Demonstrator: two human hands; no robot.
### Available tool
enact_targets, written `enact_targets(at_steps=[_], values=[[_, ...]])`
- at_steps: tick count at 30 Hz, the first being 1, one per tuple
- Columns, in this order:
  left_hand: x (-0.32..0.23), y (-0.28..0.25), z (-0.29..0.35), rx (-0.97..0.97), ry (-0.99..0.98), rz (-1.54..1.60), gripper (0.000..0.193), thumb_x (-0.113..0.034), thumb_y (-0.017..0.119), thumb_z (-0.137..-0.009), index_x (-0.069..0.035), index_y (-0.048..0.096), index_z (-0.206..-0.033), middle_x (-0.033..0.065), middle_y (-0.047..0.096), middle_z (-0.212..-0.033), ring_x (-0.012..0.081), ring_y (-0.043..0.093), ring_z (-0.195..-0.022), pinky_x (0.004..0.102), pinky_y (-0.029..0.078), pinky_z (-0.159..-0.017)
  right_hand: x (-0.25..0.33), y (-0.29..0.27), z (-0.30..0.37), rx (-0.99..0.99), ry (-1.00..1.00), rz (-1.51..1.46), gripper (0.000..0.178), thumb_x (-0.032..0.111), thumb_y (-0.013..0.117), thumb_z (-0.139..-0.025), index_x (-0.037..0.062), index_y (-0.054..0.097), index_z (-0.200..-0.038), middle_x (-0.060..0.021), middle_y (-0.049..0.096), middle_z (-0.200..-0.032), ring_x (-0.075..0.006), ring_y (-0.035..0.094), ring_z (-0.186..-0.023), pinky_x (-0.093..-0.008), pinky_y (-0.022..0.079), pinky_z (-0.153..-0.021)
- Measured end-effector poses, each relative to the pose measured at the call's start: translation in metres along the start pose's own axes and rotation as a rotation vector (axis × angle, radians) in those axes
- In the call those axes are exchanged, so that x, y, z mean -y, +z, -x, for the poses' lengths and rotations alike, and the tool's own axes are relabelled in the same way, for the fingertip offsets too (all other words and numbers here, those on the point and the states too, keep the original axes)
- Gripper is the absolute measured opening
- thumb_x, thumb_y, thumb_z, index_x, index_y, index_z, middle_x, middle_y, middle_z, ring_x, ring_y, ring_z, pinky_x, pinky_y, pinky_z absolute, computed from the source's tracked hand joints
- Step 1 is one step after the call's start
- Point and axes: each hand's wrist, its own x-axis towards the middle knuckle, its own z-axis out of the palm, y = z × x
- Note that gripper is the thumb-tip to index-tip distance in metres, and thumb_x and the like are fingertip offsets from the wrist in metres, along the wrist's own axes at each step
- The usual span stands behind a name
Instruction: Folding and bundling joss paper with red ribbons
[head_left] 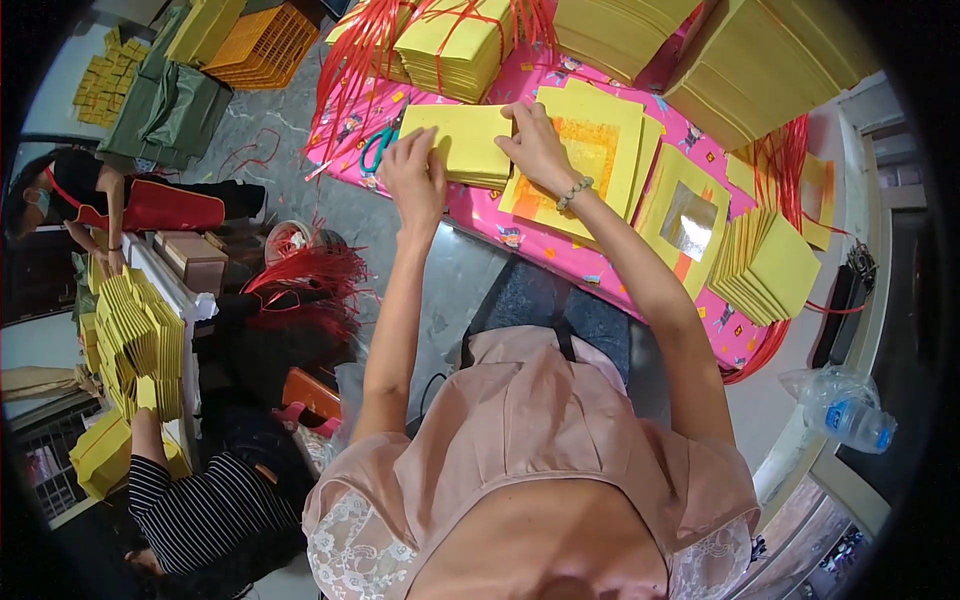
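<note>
A thick stack of yellow paper [468,135] lies near the left part of a table with a pink patterned cover [490,215]. My left hand [412,178] grips its left end, fingers bent over the top and side. At the opposite end, my right hand [540,150], a beaded bracelet on its wrist, holds the right edge with curled fingers. Teal-handled scissors [376,152] rest just left of the stack. Beneath my right forearm are larger yellow sheets with an orange print [622,150]. Farther right lies a yellow sheet with a silver square [688,222].
Red-tied yellow bundles [450,45] and tall yellow stacks [745,80] line the table's far side. Fanned yellow papers [765,268] sit at its right, near a plastic bottle [860,425]. At left, a person in a red apron [165,203] and one in stripes [210,515] handle yellow paper.
</note>
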Motion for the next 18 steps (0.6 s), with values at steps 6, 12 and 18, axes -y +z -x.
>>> enact_targets(at_steps=[6, 12, 18], values=[[-0.014, 0.016, 0.005, 0.147, 0.026, 0.092, 0.032, -0.02, 0.057, -0.088, -0.015, 0.063, -0.119, 0.0102, 0.061, -0.113, 0.0305, 0.05, -0.113, 0.0441, 0.033, -0.099, 0.014, -0.027, 0.014, 0.001, -0.044, -0.118, 0.038, 0.017, 0.064, -0.086, 0.0024, 0.051, -0.118, -0.0159, 0.05, -0.109, -0.0278, 0.062, -0.089, -0.0394, 0.051, -0.079], [-0.014, 0.019, 0.016, 0.199, 0.089, -0.042, 0.036, -0.028, 0.054, -0.092, -0.021, 0.06, -0.127, 0.0114, 0.052, -0.126, 0.0325, 0.043, -0.12, 0.0463, 0.028, -0.103, 0.008, -0.087, 0.065, 0.043, -0.23, 0.038, 0.053, 0.031, 0.065, -0.085, 0.0026, 0.047, -0.126, -0.0175, 0.05, -0.12, -0.0337, 0.052, -0.114, -0.0438, 0.043, -0.095], [-0.015, 0.017, 0.013, 0.221, 0.1, -0.061, 0.037, -0.03, 0.051, -0.093, -0.023, 0.058, -0.129, 0.0116, 0.049, -0.129, 0.0323, 0.041, -0.122, 0.0486, 0.026, -0.104, -0.011, -0.105, 0.119, 0.152, -0.321, 0.348, 0.075, 0.048, 0.065, -0.082, 0.0043, 0.04, -0.137, -0.0185, 0.041, -0.141, -0.0373, 0.034, -0.135, -0.0527, 0.026, -0.11]])
